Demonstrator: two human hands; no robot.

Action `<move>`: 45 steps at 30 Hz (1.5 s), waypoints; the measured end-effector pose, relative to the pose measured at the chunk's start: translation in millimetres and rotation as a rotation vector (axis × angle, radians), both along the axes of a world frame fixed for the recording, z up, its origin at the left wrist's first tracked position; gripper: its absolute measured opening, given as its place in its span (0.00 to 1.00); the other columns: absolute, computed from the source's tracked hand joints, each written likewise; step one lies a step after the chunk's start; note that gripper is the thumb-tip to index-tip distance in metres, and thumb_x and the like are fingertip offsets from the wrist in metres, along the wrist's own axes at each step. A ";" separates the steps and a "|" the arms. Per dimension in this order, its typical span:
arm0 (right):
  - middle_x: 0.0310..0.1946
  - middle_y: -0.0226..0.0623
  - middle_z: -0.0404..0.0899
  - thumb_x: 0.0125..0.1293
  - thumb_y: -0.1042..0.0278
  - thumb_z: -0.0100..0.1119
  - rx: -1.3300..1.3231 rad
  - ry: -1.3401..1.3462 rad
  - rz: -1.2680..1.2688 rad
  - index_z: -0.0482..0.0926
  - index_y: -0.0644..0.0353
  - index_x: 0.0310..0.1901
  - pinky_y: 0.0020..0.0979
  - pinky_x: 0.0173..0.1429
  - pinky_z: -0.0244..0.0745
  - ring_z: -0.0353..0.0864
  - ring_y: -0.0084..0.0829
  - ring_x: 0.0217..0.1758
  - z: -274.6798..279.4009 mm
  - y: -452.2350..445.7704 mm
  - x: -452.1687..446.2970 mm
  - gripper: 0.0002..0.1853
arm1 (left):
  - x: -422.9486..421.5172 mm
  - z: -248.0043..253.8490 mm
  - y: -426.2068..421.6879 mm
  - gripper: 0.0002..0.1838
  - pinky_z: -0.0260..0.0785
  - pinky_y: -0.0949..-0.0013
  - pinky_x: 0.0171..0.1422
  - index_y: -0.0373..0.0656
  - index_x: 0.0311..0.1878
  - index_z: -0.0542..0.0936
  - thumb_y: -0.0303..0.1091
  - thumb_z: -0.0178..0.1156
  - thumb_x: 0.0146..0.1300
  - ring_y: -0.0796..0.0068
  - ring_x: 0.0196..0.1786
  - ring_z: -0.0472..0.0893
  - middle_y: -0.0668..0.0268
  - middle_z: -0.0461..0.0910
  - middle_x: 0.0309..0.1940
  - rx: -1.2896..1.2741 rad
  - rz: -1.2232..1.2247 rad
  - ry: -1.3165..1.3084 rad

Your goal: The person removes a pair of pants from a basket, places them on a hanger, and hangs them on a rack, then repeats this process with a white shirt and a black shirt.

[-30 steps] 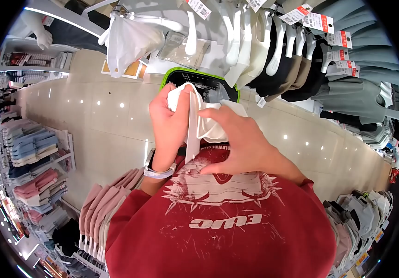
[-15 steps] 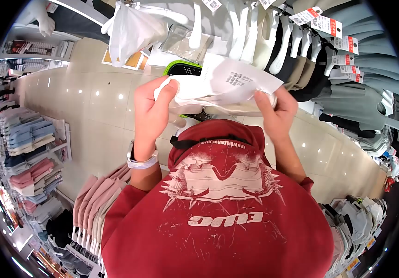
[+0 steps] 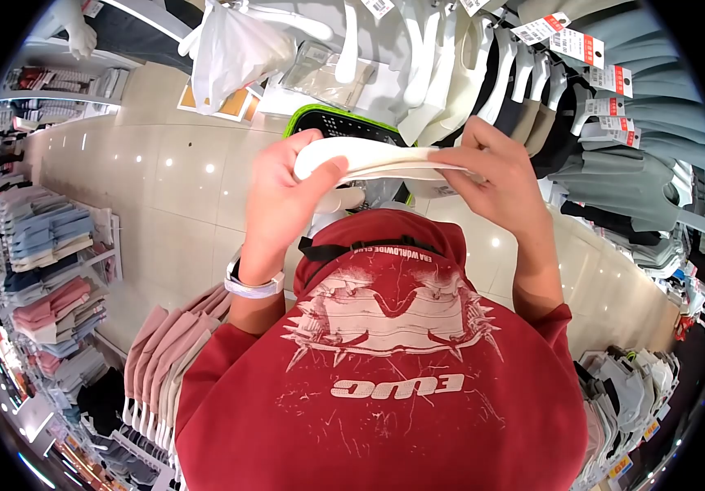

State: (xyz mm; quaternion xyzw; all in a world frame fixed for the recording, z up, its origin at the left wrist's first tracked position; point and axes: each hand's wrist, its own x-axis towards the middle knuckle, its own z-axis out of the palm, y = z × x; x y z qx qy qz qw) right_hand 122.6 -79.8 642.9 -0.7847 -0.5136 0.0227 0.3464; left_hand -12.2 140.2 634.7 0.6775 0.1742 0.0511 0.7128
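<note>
A folded cream-white garment is stretched sideways between my two hands, above a black basket with a green rim. My left hand is closed round its left end, thumb on the near side. The fingers of my right hand pinch its right end. Part of a pale label shows faintly below that end, near my right fingers. Beneath the garment, some clear plastic and pale items show in the basket, partly hidden by my hands and the red shirt.
Garments on white hangers hang ahead and right, with price tags. A white plastic bag hangs at upper left. Folded clothes fill shelves on the left, and pink garments hang at lower left. Tiled floor lies between.
The garment was bunched, then spread wide with a printed white label on top; now it is narrow and level, the label mostly turned out of view. My right hand moved right and now pinches its end.
</note>
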 end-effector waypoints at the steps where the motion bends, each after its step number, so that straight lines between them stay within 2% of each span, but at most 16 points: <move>1: 0.23 0.32 0.67 0.47 0.76 0.65 0.000 -0.001 0.001 0.83 0.56 0.35 0.30 0.24 0.65 0.69 0.31 0.21 1.3 2.7 -1.5 0.10 | -0.1 1.1 -2.8 0.04 0.60 0.80 0.33 0.38 0.30 0.74 0.26 0.60 0.57 0.87 0.27 0.68 0.75 0.71 0.24 0.000 0.001 -0.001; 6: 0.28 0.35 0.68 0.50 0.72 0.65 -0.235 -0.110 -0.022 0.79 0.57 0.34 0.34 0.30 0.70 0.73 0.37 0.24 5.5 15.5 -7.7 0.08 | 4.7 4.7 -19.5 0.05 0.55 0.79 0.30 0.39 0.26 0.70 0.22 0.55 0.53 0.89 0.27 0.61 0.77 0.65 0.22 0.204 0.093 -0.034; 10: 0.29 0.36 0.68 0.51 0.70 0.64 -0.200 -0.051 0.020 0.78 0.57 0.33 0.36 0.31 0.70 0.74 0.38 0.25 9.4 20.8 -7.9 0.08 | 5.1 1.6 -15.1 0.05 0.54 0.79 0.29 0.39 0.25 0.68 0.21 0.54 0.52 0.90 0.27 0.61 0.77 0.66 0.21 0.279 0.125 0.017; 12: 0.29 0.36 0.69 0.51 0.69 0.64 -0.101 0.132 0.155 0.77 0.58 0.32 0.36 0.31 0.71 0.74 0.38 0.25 10.9 19.5 -6.2 0.08 | 5.1 -0.3 -11.9 0.05 0.57 0.75 0.25 0.37 0.24 0.67 0.23 0.54 0.51 0.85 0.23 0.63 0.69 0.65 0.17 0.409 0.147 0.022; 19: 0.30 0.37 0.69 0.51 0.70 0.64 -0.166 -0.090 0.120 0.78 0.56 0.35 0.35 0.29 0.72 0.75 0.38 0.24 -1.5 16.5 2.0 0.09 | -2.1 8.5 -9.9 0.05 0.54 0.79 0.28 0.39 0.25 0.67 0.21 0.52 0.52 0.88 0.27 0.61 0.76 0.64 0.21 0.326 0.065 0.035; 21: 0.35 0.37 0.71 0.51 0.75 0.61 -0.419 -0.167 0.214 0.77 0.56 0.39 0.36 0.29 0.72 0.77 0.39 0.25 1.4 27.2 -2.9 0.12 | 3.1 12.6 -19.0 0.06 0.59 0.69 0.23 0.37 0.25 0.69 0.25 0.55 0.52 0.79 0.19 0.67 0.65 0.67 0.15 0.255 0.076 0.046; 25: 0.39 0.39 0.71 0.49 0.80 0.58 -0.405 -0.161 0.179 0.75 0.56 0.46 0.39 0.34 0.74 0.79 0.42 0.32 2.3 41.4 0.0 0.19 | 9.3 0.0 -23.0 0.05 0.61 0.68 0.24 0.36 0.27 0.70 0.27 0.55 0.53 0.69 0.17 0.67 0.58 0.68 0.15 0.495 0.078 0.056; 27: 0.41 0.41 0.70 0.49 0.83 0.56 -0.239 0.179 0.085 0.71 0.56 0.52 0.40 0.40 0.73 0.78 0.44 0.37 4.1 35.6 10.6 0.26 | 6.4 -8.6 -5.2 0.05 0.61 0.67 0.24 0.36 0.29 0.72 0.28 0.55 0.53 0.60 0.16 0.66 0.54 0.69 0.16 0.734 0.143 -0.058; 29: 0.39 0.40 0.71 0.49 0.83 0.56 -0.140 0.245 0.054 0.72 0.57 0.52 0.35 0.44 0.72 0.76 0.41 0.38 0.2 23.0 23.0 0.26 | 0.8 -7.0 11.9 0.05 0.61 0.67 0.25 0.35 0.30 0.72 0.27 0.55 0.53 0.66 0.17 0.66 0.55 0.69 0.16 0.670 0.140 -0.002; 31: 0.35 0.38 0.73 0.50 0.81 0.59 -0.156 0.340 -0.019 0.76 0.60 0.48 0.31 0.44 0.70 0.75 0.35 0.35 -9.0 11.1 35.2 0.20 | -6.5 -5.7 22.0 0.05 0.61 0.69 0.26 0.34 0.29 0.71 0.26 0.54 0.51 0.72 0.20 0.65 0.56 0.68 0.17 0.492 0.133 0.051; 32: 0.31 0.34 0.75 0.52 0.78 0.62 -0.158 0.567 -0.042 0.78 0.63 0.42 0.27 0.40 0.68 0.73 0.26 0.33 -7.4 8.2 34.0 0.13 | -8.6 -4.3 24.4 0.05 0.60 0.70 0.27 0.33 0.29 0.69 0.25 0.53 0.51 0.76 0.23 0.65 0.58 0.67 0.18 0.533 0.112 0.093; 33: 0.31 0.34 0.75 0.52 0.78 0.62 -0.161 0.567 -0.037 0.78 0.63 0.42 0.27 0.40 0.68 0.73 0.26 0.33 -8.4 8.2 33.6 0.13 | -9.1 -4.0 25.1 0.05 0.60 0.70 0.27 0.33 0.29 0.69 0.25 0.53 0.51 0.76 0.23 0.65 0.58 0.67 0.18 0.531 0.117 0.094; 36: 0.29 0.28 0.76 0.56 0.77 0.62 0.155 0.614 -0.166 0.80 0.66 0.37 0.21 0.34 0.65 0.70 0.17 0.30 -16.8 9.9 29.7 0.07 | -8.3 -1.5 26.7 0.03 0.61 0.69 0.28 0.34 0.29 0.69 0.23 0.51 0.50 0.73 0.22 0.66 0.57 0.67 0.18 0.543 0.101 0.074; 39: 0.28 0.28 0.74 0.54 0.79 0.61 0.196 0.721 -0.184 0.80 0.65 0.35 0.21 0.33 0.63 0.68 0.16 0.29 -19.2 10.0 28.0 0.06 | -8.7 0.8 35.0 0.05 0.62 0.66 0.29 0.35 0.30 0.70 0.20 0.48 0.48 0.63 0.22 0.68 0.54 0.68 0.20 0.661 0.020 0.018; 40: 0.27 0.28 0.71 0.52 0.83 0.58 0.141 0.429 -0.156 0.81 0.63 0.35 0.22 0.30 0.62 0.67 0.17 0.25 -18.3 7.7 28.5 0.09 | -9.8 -2.5 40.8 0.06 0.63 0.64 0.30 0.36 0.30 0.70 0.19 0.47 0.46 0.58 0.23 0.69 0.53 0.69 0.21 0.740 0.020 0.008; 45: 0.28 0.34 0.72 0.50 0.83 0.54 0.089 0.101 -0.316 0.81 0.61 0.35 0.27 0.28 0.64 0.70 0.27 0.24 -11.0 3.1 28.7 0.11 | -9.9 -7.5 45.3 0.08 0.64 0.61 0.30 0.36 0.28 0.71 0.16 0.46 0.43 0.49 0.25 0.71 0.51 0.71 0.23 0.850 0.068 -0.068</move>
